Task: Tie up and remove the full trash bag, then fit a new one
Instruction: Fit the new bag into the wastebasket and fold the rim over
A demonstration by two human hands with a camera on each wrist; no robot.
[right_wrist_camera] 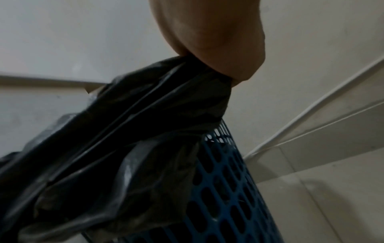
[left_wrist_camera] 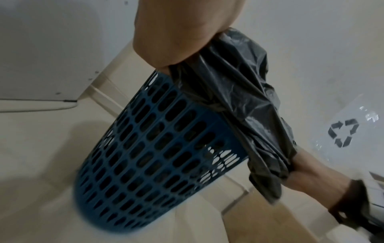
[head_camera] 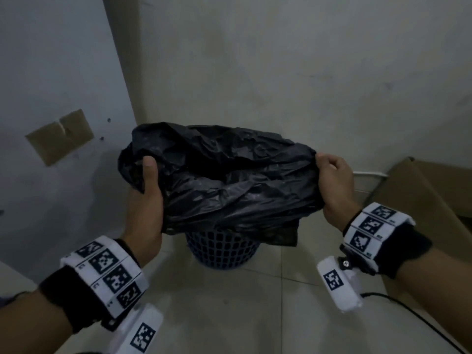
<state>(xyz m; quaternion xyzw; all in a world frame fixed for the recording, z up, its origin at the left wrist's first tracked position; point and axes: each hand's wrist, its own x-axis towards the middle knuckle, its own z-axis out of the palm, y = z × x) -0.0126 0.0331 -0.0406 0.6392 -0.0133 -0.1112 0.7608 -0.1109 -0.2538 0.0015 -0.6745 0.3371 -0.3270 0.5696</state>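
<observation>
Both hands' fingers (head_camera: 322, 159) gripping black bag (head_camera: 224, 180) (mouth spread) atop blue basket (head_camera: 222, 249).

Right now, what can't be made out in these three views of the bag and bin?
- Bag contents: the black trash bag folds over itself in the head view.
- Bin rim: the bag covers the blue bin top in every view.
- Left hand fingers: behind the bag; the left wrist view shows only the palm.
- Right hand fingertips: buried in plastic.
- Bin base: blurred in the left wrist view, cut off in the right.

A cardboard box (head_camera: 419, 190) stands right; brown tape patch (head_camera: 60, 136) on the wall.
</observation>
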